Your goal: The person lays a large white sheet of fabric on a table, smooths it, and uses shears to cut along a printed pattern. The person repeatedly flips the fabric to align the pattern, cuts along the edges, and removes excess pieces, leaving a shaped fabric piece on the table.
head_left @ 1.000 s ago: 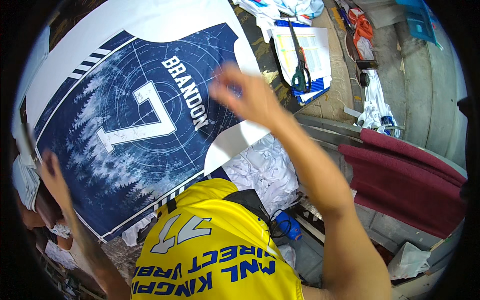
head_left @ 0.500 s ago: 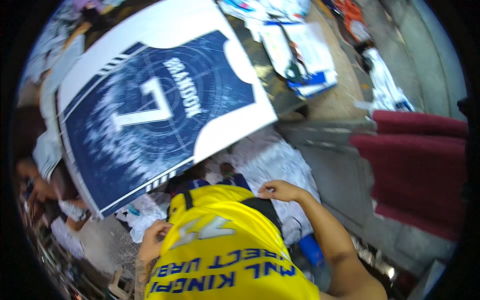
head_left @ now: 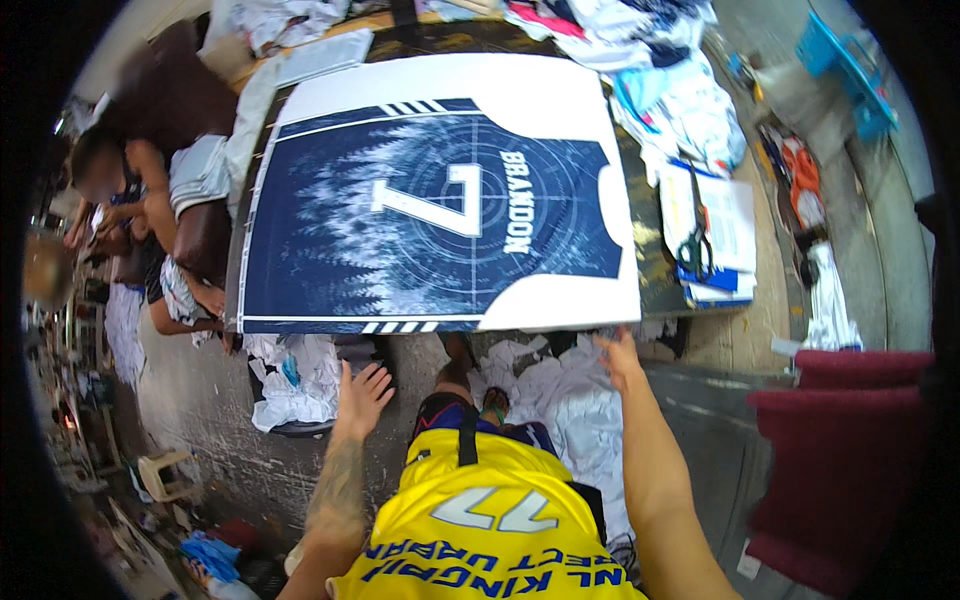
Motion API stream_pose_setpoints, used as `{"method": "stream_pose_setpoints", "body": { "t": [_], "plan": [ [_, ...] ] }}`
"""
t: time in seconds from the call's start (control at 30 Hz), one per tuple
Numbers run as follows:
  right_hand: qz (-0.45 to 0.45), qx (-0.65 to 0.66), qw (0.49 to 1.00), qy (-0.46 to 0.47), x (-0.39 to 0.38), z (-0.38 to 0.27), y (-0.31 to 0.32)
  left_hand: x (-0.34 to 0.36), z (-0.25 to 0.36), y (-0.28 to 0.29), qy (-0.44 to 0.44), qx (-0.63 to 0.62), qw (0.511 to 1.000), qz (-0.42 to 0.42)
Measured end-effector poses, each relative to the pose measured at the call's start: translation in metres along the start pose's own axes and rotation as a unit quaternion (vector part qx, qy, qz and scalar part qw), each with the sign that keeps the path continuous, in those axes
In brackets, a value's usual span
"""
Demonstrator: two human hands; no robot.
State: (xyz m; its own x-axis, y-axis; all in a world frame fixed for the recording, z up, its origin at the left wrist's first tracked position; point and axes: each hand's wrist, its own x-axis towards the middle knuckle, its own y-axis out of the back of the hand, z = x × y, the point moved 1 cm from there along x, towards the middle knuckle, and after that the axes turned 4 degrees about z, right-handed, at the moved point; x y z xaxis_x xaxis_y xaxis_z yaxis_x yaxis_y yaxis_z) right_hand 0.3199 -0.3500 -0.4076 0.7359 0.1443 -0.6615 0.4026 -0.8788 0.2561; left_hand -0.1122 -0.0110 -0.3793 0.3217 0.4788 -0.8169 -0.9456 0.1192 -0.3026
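Note:
A large white sheet printed with a navy jersey panel [head_left: 340, 215] lies flat on the table in front of me, showing a misty tree pattern, a white numeral and lettering. My left hand [head_left: 366, 400] hovers below the sheet's near edge, palm up with fingers spread, holding nothing. At the sheet's near right corner is my right hand [head_left: 621, 362], its thumb and a finger apart. Whether its fingertips touch the corner I cannot tell. I wear a yellow jersey [head_left: 480, 470], and neither hand is on it.
Papers with dark-handled scissors [head_left: 695, 255] on them lie right of the sheet. Crumpled white cloth [head_left: 575, 400] is heaped below the table; more cloth [head_left: 690, 110] lies at the far right. A maroon cloth [head_left: 840, 460] hangs at right. Another person [head_left: 145, 190] sits at left.
Both hands have left the yellow jersey's sides and reached forward to the table's near edge. The view has turned, so the printed sheet now appears straighter and further right.

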Motion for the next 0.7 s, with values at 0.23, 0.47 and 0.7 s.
{"method": "stream_pose_setpoints", "body": {
  "t": [0.23,0.47,0.7],
  "plan": [
    [-0.009,-0.065,0.998,0.01,-0.069,-0.007,0.062,0.13,-0.023,0.027,-0.031,-0.482,0.861,-0.16],
    [-0.02,0.023,0.994,0.102,-0.158,-0.017,0.076,0.07,-0.037,0.06,0.066,-0.368,0.921,0.109],
    [0.106,-0.087,0.985,0.108,-0.195,-0.05,0.079,0.096,-0.058,0.012,-0.104,-0.437,0.891,-0.065]
  ]
}}
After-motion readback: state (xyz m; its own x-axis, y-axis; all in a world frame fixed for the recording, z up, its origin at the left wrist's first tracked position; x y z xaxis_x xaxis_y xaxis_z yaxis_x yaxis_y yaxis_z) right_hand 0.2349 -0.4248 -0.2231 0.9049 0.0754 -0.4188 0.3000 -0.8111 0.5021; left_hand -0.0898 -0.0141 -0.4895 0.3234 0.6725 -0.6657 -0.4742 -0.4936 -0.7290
